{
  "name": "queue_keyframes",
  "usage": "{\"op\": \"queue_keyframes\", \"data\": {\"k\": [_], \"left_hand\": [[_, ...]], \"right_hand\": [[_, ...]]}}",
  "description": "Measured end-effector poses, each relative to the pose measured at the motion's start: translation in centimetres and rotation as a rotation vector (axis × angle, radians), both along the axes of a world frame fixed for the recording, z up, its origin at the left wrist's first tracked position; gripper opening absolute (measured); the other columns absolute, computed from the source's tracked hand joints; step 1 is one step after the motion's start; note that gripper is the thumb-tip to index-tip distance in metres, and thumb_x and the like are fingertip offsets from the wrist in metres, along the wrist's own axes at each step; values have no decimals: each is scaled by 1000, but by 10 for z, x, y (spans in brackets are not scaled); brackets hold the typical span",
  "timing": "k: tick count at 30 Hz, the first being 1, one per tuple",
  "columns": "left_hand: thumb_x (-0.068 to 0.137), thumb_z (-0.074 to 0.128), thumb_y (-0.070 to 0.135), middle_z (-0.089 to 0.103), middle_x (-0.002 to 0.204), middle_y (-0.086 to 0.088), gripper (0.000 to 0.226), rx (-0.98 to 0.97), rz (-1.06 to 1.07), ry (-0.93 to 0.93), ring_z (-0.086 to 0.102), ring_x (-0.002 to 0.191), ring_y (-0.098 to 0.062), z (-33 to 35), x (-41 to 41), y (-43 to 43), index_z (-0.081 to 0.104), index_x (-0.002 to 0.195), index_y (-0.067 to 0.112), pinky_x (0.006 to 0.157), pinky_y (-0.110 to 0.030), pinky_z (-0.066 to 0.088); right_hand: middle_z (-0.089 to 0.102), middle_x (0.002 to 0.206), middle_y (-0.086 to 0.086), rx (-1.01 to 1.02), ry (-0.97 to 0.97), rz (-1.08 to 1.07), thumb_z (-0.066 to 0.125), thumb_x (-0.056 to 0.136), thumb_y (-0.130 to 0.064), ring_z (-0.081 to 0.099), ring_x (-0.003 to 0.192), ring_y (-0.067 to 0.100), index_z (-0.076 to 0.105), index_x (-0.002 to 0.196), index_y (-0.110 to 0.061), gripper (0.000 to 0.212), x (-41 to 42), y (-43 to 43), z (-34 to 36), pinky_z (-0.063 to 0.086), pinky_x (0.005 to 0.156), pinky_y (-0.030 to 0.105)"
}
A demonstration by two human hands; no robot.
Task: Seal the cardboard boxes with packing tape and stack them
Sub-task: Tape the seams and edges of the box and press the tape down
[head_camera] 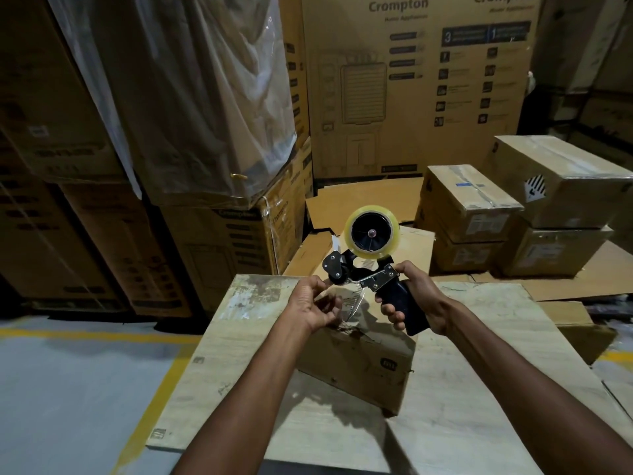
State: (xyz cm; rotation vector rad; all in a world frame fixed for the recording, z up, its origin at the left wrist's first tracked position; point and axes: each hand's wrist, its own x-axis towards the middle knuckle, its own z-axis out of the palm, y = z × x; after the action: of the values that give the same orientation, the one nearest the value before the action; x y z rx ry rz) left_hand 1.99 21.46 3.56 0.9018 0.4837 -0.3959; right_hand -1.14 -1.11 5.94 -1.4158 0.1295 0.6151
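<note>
I have the right hand (416, 296) wrapped round the black handle of the tape dispenser (363, 269), which is held in the air just above the small cardboard box (359, 365) at the middle of the table (239, 354). The left hand (310, 303) pinches the loose tape end (351, 301) drawn out below the roller, fingers curled on the clear strip. The tape roll (371, 231) stands at 12 o'clock from both hands. Four taped boxes (479, 214), stacked in twos, wait on the floor at 2 o'clock.

My worries from here: the strip hangs slack and creased, so it may fold and stick to itself or to my left fingers before it reaches the cardboard. The toothed cutter sits close to those fingers, and a hurried pull could nick them. The box looks light and sits askew, so pressing tape on without steadying it could push it along the table and lay the seam crooked
</note>
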Motion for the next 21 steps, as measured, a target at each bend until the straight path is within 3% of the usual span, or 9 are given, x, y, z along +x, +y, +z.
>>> {"op": "queue_keyframes", "data": {"k": [6,15,21], "left_hand": [[91,44,9,53,86,-14,24,188,-77,-61,51,65,-22,-6,1,5,67,97,3,41,-21,40],[98,39,24,62,78,-16,35,263,-241,-76,55,59,-23,-2,-3,17,65,98,1,39,-20,37],[93,45,20,51,69,-5,19,140,-251,-97,44,52,-15,-4,0,21,59,97,8,39,-19,30]], "right_hand": [[49,72,11,7,-4,3,39,90,-65,40,55,21,58,94,-1,67,0,-4,-1,34,55,33],[50,72,12,-9,-12,24,38,92,-66,41,55,22,58,94,-1,68,-2,-5,-3,36,54,32],[50,72,13,-11,-17,35,38,93,-65,41,54,22,58,94,0,68,-1,-8,-4,36,54,31]]}}
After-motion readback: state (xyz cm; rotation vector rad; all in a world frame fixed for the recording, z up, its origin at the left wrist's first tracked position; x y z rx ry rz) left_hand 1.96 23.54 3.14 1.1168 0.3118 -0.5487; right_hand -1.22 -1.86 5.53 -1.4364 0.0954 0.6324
